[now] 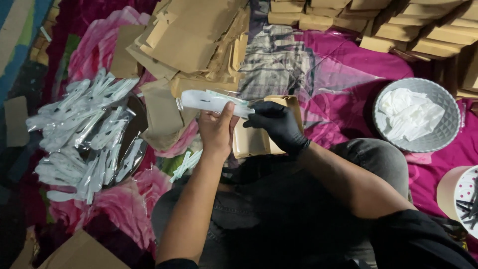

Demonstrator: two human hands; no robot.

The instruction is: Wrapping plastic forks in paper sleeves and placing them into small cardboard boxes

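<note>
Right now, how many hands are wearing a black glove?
1: the right hand wears a black glove, while the left hand is bare; both hold the wrapped white utensil.

The cup (460, 197) of dark sticks is cut off by the right edge. The stacked brown boxes (413, 25) run past the far edge. The right hand's (276, 124) fingers hide part of the open box (251, 142).

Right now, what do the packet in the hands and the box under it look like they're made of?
Packet: seemingly thin clear plastic film, glossy, with a white piece showing through. Box: apparently plain brown cardboard, matte, like the flat stack behind. Left hand bare; right hand in a black glove.
</note>
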